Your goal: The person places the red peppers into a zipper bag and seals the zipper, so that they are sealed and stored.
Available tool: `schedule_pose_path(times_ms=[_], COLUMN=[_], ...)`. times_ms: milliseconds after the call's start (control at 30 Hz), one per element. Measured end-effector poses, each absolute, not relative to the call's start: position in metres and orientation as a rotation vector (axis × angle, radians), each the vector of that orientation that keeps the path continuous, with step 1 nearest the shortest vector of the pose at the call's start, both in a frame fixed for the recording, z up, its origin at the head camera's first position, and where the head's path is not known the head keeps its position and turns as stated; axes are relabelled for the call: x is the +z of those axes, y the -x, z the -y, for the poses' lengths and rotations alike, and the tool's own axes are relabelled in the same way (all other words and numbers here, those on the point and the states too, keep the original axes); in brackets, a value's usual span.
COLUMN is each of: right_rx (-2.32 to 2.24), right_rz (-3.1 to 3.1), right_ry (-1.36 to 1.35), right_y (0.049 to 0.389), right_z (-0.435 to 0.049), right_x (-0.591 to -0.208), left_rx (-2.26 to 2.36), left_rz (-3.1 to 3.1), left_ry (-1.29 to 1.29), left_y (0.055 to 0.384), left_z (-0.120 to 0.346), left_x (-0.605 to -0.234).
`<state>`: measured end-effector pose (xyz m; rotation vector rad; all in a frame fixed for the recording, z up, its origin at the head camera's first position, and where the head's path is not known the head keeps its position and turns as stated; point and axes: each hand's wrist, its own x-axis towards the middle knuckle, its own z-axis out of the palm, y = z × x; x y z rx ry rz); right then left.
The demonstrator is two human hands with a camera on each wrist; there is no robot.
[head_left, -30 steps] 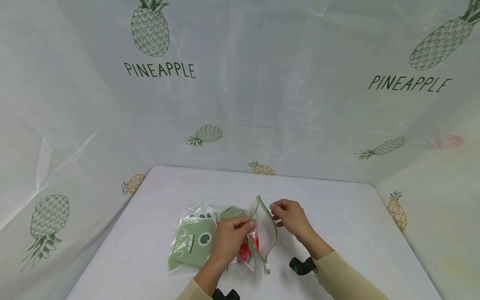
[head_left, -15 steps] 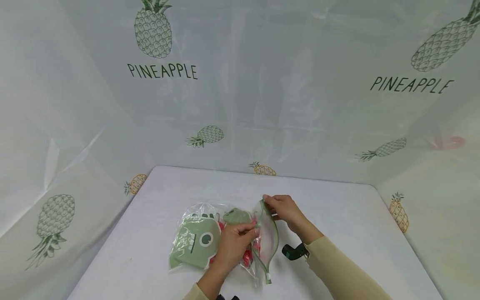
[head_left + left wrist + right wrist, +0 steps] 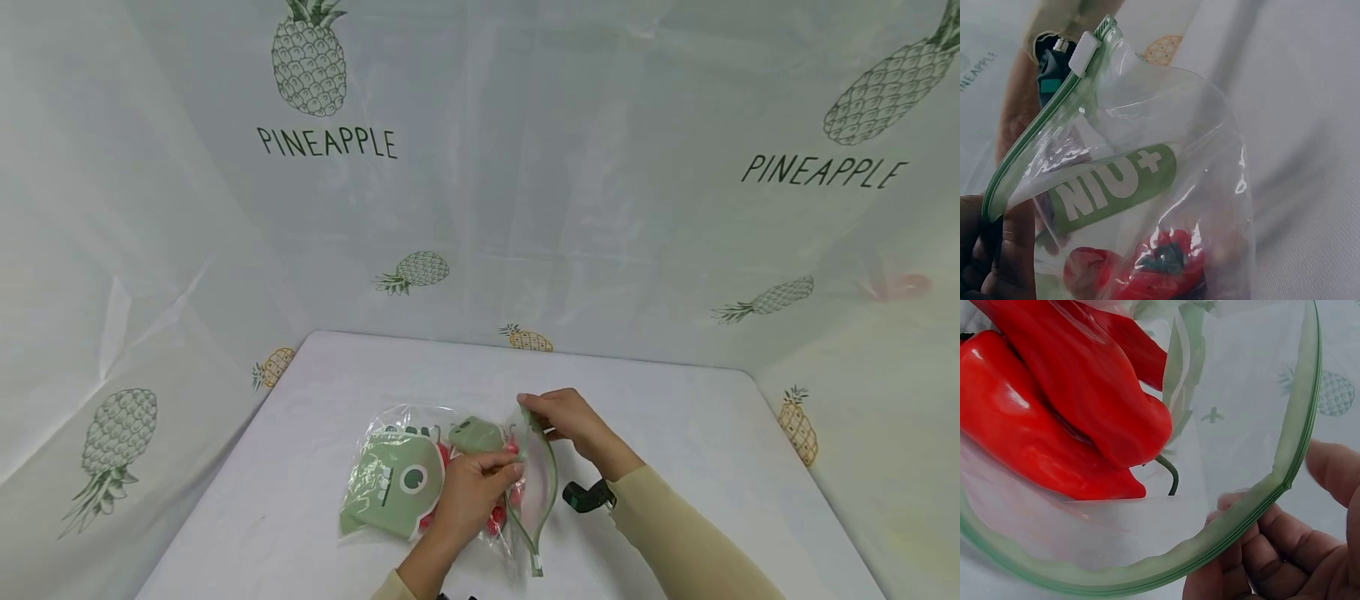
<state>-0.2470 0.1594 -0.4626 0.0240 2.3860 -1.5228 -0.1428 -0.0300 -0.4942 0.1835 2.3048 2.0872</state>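
A clear slider zip bag with a green one-eyed monster print lies on the white table. Several red peppers are inside it; a green stem shows beside them in the right wrist view. My left hand pinches the near side of the bag's mouth at its green zip rim. Up at the far end of that rim, the fingers of my right hand hold the opposite side, so the mouth gapes between both hands. The white slider sits at the rim's near end.
The white table is bounded by pineapple-printed curtains behind and on both sides. A black wrist camera sticks out under my right sleeve.
My right hand has gone from beside the rim to its far end and taken hold there. My left hand has kept its pinch, and the bag has shifted slightly right.
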Motion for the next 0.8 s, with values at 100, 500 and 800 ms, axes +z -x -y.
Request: schedule_pose_path(times_ms=[100, 500, 800], right_rx=[-1.491, -1.342, -1.444], right_rz=[-2.400, -2.604, -2.584], right_ry=[0.000, 0.188, 0.141], right_y=[0.2472, 0.2456, 0.2470], right_z=[-0.1601, -0.1649, -0.1663], right_x=[-0.4620, -0.4614, -0.4641], left_rx=[2.065, 2.088, 2.043], left_rz=[-2.319, -2.300, -2.324], left_ry=[-0.184, -0.186, -0.216], left_y=[0.1424, 0.1400, 0.1403], left_z=[0.0295, 0.0274, 0.0264], left_x=[-0.4949, -0.4958, -0.4989])
